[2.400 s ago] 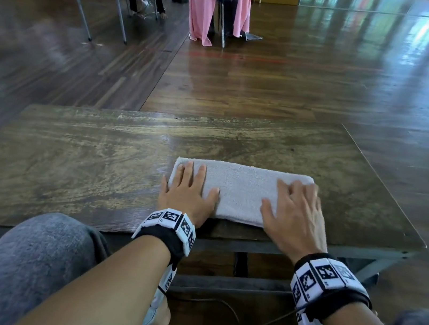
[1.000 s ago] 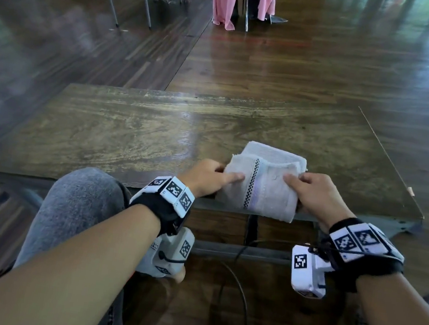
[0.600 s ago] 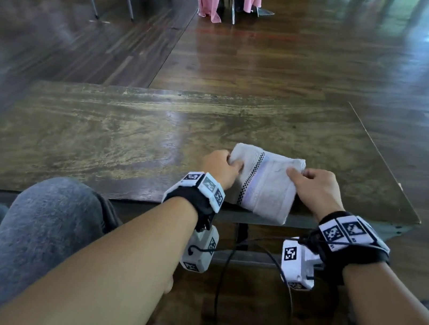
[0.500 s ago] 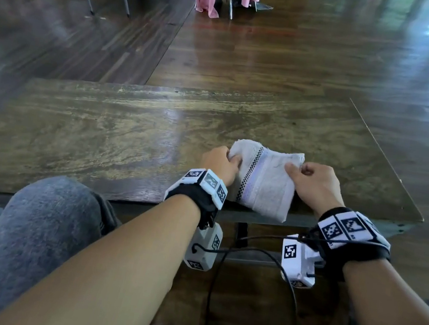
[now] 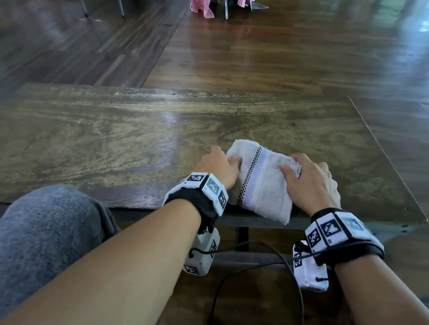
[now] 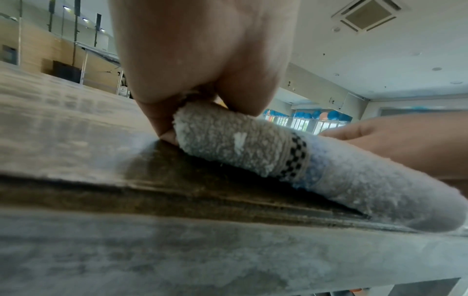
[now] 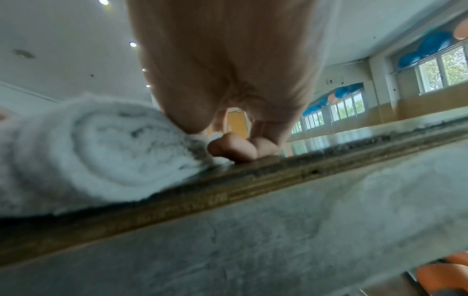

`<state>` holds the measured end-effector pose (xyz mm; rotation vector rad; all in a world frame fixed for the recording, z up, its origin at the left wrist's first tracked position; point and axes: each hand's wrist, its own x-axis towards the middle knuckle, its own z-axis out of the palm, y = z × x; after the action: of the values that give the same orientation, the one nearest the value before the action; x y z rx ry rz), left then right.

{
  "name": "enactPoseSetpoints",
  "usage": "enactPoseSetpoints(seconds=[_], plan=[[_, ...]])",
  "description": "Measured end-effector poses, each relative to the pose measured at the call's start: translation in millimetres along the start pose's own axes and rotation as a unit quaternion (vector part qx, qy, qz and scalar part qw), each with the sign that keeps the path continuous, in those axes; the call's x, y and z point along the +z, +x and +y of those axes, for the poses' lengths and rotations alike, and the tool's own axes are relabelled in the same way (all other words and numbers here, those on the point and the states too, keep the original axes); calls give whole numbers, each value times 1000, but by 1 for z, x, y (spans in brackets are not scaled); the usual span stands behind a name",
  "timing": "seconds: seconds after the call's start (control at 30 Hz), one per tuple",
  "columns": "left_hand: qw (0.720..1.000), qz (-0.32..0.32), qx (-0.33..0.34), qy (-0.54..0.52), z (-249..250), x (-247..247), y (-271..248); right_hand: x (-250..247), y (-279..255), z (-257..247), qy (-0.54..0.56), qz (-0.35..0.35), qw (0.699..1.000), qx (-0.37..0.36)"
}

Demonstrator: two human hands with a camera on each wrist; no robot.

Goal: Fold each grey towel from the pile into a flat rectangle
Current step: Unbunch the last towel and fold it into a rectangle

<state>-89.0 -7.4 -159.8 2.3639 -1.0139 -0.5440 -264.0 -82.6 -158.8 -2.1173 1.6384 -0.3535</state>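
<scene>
The folded grey towel (image 5: 262,182) lies at the near edge of the tabletop (image 5: 115,141), one corner sticking out over it. The left hand (image 5: 218,167) pinches its left end. The right hand (image 5: 309,185) holds its right end, its fingers (image 7: 233,147) curled, partly hidden underneath.

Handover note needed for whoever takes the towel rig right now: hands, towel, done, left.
Left hand: grips the left edge of the grey towel, thumb on top.
Right hand: pinches the towel's right edge, thumb on top, fingers curled under.
Towel: folded into a compact rectangle at the near edge of the wooden table, checkered stripe up; its near end overhangs the edge slightly and it looks puffy, not pressed flat.
Done: this towel's folds look made.
Left: probably press it flat and square it on the table. No pile or other towels are in view.
</scene>
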Motion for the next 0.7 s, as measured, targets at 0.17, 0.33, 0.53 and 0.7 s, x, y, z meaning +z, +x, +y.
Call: enactPoseSetpoints(seconds=[0.17,0.33,0.53,0.7], plan=[[986,56,50,-147,-11,-3,-24,-7,-10,7,-50,26,998,8],[968,192,155,37,-26,-1,-51,-21,-24,12,-99,11,994,40],[978,-2,184,96,-7,10,-48,-24,-36,9,-62,163,959,-222],[968,-71,210,120,1,27,-46,8,-42,8,-60,-3,955,-290]])
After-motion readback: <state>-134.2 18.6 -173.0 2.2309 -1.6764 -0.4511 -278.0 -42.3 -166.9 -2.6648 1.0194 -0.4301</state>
